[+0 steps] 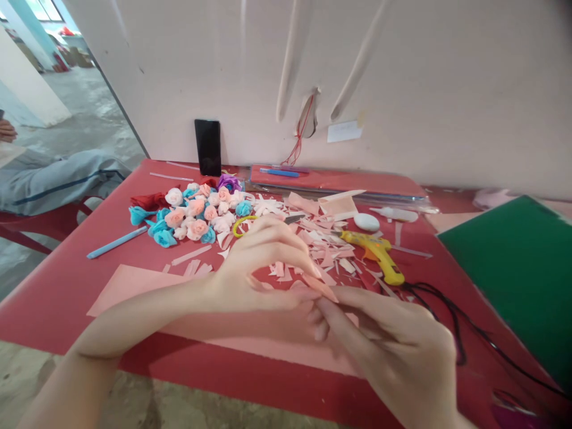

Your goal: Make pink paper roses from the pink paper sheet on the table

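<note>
Between my two hands is a small folded piece of peach paper (322, 287). My left hand (263, 262) pinches its left side between thumb and fingers. From the right, my right hand (393, 333) grips the paper's lower edge with thumb and forefinger. Below both hands lies a large peach paper sheet (129, 292). Behind my left hand are cut paper scraps (322, 244) and scissors with a yellow handle (243, 226), partly hidden by my fingers. A yellow hot glue gun (375, 250) lies just beyond my right hand.
Several paper roses (196, 211) are heaped at the left on the red table (179, 357). A phone (209, 148) leans on the white board behind. A green cutting mat (509, 268) and a black cord (473, 336) lie at right. Another person's leg (58, 179) shows at far left.
</note>
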Motion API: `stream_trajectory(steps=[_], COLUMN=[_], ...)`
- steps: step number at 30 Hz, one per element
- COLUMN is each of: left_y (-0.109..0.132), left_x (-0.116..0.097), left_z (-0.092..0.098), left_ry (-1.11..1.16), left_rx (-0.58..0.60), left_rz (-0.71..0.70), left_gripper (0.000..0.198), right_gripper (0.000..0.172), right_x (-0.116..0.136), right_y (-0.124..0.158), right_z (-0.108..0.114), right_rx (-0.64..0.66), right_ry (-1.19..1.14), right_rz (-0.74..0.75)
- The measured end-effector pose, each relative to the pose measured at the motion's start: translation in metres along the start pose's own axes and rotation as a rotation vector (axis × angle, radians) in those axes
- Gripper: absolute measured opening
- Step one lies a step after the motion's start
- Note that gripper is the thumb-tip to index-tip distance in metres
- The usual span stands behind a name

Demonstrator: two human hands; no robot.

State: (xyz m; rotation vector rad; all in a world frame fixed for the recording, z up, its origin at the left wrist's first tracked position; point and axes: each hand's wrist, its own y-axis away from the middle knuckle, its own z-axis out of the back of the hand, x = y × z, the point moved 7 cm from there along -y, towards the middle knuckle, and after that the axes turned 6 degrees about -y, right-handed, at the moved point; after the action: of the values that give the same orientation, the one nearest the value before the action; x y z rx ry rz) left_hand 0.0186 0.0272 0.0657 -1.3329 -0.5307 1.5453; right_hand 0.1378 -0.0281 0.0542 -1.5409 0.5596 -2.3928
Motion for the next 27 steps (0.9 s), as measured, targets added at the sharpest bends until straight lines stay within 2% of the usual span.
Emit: stream_trajectory(steps=[3,9,12,15,19,22,27], left_y=[-0.004,-0.005,0.001,0.007,0.007,0.008,0.006], left_x=[-0.010,-0.012,-0.021,-0.030,-0.032,-0.032,-0.023], left_z=[0.007,0.015,0.017,0.018,0.018,0.018,0.017], left_ry=[-0.205,-0.359,-0.437,-0.559,-0.591,-0.545,-0.442], left_rx=[0.000,0.003,-0.023,-0.046,-0.038,-0.096,-0.143], left_rz=[-0.175,-0.210,-0.331,-0.451,-0.462,-0.472,-0.329], left_gripper=[0.003,0.012,0.014,0.013,0.011,0.011,0.004], right_gripper=[0.016,0.016,0.017,0.017,0.015,0.011,0.008], right_x=[-0.001,-0.007,-0.006,-0.014,-0.022,-0.024,-0.028], right_y=[0.000,0.004,0.004,0.006,0.008,0.010,0.014], right_z=[0.001,0.002,-0.001,-0.004,-0.015,-0.022,-0.028], right_rx=[-0.011,-0.006,0.015,-0.001,0.083,0.183,0.228], right_ry=[-0.022,-0.147,-0.239,-0.342,-0.538,-0.708,-0.950], right_rz=[-0.048,-0.171,-0.201,-0.363,-0.470,-0.491,-0.564])
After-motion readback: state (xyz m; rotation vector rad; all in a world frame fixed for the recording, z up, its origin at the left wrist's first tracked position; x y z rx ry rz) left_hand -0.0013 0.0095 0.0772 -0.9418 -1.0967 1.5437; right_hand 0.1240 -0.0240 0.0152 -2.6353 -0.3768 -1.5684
